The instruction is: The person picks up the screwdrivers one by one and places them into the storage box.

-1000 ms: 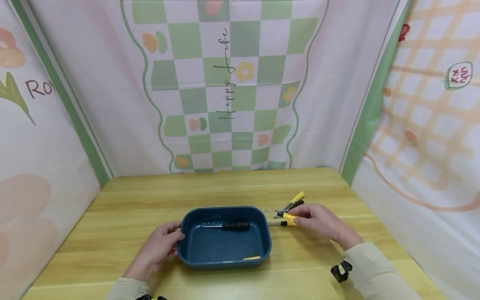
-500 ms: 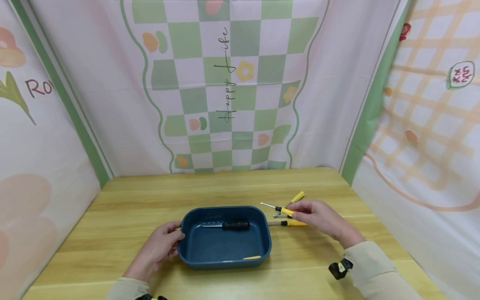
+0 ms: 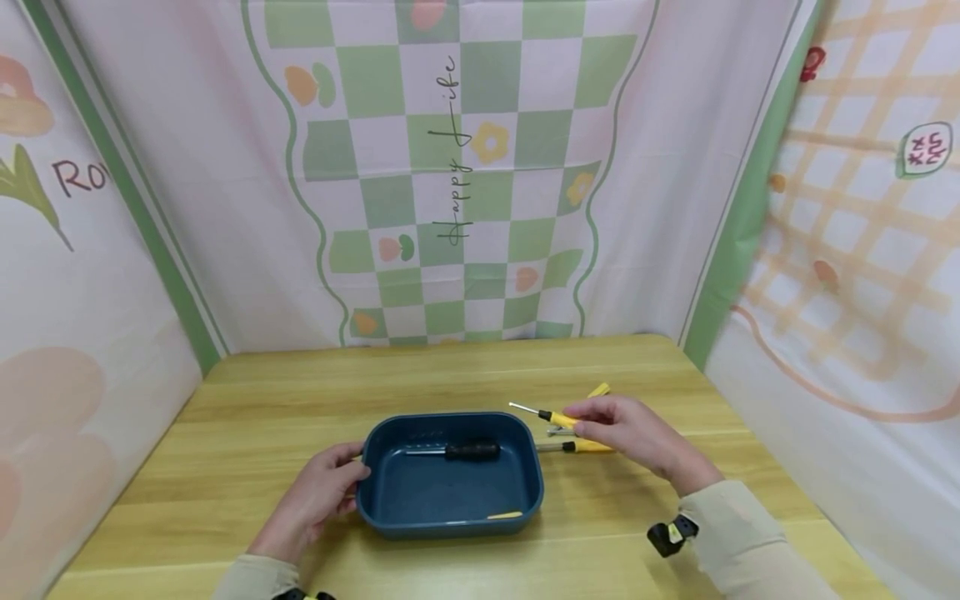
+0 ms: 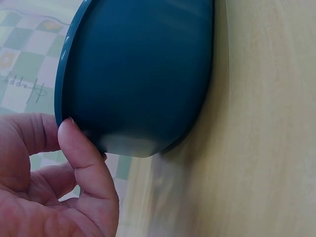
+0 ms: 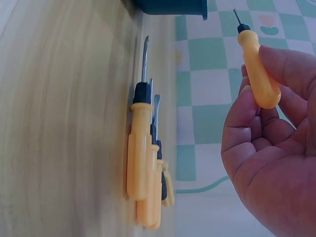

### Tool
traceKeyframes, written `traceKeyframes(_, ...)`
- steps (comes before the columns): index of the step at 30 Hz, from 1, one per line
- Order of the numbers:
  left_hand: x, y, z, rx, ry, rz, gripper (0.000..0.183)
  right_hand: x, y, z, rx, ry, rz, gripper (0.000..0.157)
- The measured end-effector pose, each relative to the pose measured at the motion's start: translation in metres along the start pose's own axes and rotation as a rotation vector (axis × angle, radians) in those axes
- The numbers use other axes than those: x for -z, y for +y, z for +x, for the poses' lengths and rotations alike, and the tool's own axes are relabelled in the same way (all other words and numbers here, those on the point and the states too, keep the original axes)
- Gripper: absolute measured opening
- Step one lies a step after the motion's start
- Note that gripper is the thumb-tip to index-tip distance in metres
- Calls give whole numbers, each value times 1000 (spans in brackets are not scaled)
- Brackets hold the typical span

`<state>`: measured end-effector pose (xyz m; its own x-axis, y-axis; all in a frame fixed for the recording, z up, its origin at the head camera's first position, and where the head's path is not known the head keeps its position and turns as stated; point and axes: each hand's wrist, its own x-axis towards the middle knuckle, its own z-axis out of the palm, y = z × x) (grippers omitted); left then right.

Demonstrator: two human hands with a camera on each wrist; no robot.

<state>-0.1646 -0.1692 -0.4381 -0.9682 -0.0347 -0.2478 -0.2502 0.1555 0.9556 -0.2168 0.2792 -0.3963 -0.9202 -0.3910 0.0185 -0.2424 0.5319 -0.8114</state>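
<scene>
My left hand (image 3: pixel 322 492) grips the left end of a dark blue rectangular plastic tub (image 3: pixel 431 496). In the left wrist view, thumb and fingers pinch the rim of its wall. Inside the tub lie a black-handled screwdriver (image 3: pixel 472 452) and a yellow sliver (image 3: pixel 504 516) by the near wall. Right of the tub, my right hand (image 3: pixel 618 429) holds a small yellow-handled screwdriver (image 5: pixel 256 69) above the table, its thin shaft pointing left. Below that hand, a yellow-handled screwdriver (image 5: pixel 139 153) lies on the wood with others beside it.
The wooden table (image 3: pixel 300 392) reaches back to a hanging checkered cloth (image 3: pixel 487 208). Patterned cloth walls (image 3: pixel 847 208) close in both sides. The loose screwdrivers, including a yellow handle (image 3: pixel 600 389) farther back, lie close to the tub's right end.
My right hand has lifted the small yellow screwdriver off the group and carried it slightly left and up. The left hand and the tub have stayed put.
</scene>
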Motion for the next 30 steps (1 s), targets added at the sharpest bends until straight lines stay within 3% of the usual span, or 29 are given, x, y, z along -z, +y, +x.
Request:
traceKeyframes(16,0,0,1,10,-2,-1,51,-15,-13,8,27,1,-2,39)
traceKeyframes(30,0,0,2,2,0,4,51,-27,-33,18,83,-59,21,39)
